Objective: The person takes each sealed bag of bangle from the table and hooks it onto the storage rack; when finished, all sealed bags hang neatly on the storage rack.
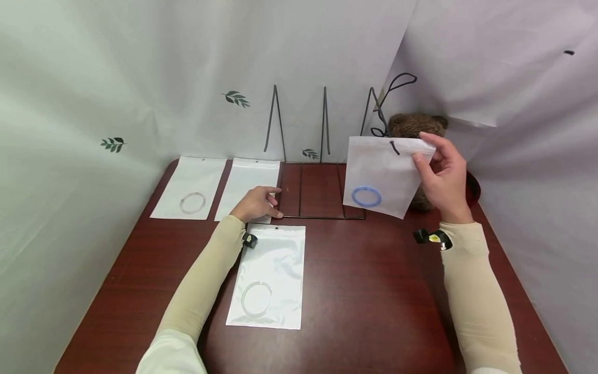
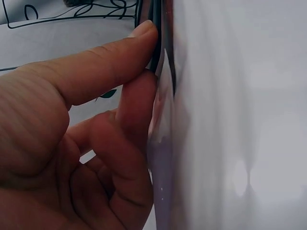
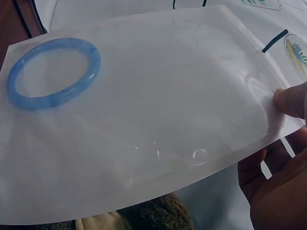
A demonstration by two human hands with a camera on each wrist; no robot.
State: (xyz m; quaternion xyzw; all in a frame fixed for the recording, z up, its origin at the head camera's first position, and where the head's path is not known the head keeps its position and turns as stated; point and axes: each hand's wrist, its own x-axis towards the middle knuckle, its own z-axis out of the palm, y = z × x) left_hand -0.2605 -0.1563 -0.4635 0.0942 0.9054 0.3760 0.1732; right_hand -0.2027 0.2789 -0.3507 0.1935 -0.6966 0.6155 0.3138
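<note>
My right hand [image 1: 446, 174] pinches the top right corner of a white zip bag [image 1: 388, 171], thumb in front. A blue bangle [image 3: 91, 72] shows through the bag's lower part. Near its top edge, a short black wire end pokes out in front of the bag, at the rightmost upright of a black wire rack [image 1: 322, 217]. Low at the rack's left side, my left hand [image 1: 256, 202] holds the base wire with thumb and fingertips. Its curled fingers overlap the edge of another white bag [image 1: 243, 179].
Another bag [image 1: 196, 176] with a pale bangle lies at the back left. Closer in, a silvery white bag [image 1: 285, 265] holds a clear bangle. Behind the held bag sits a brown plush bear [image 1: 416, 123], beside a loop of black cord [image 1: 403, 78]. White cloth surrounds the table [image 1: 364, 291].
</note>
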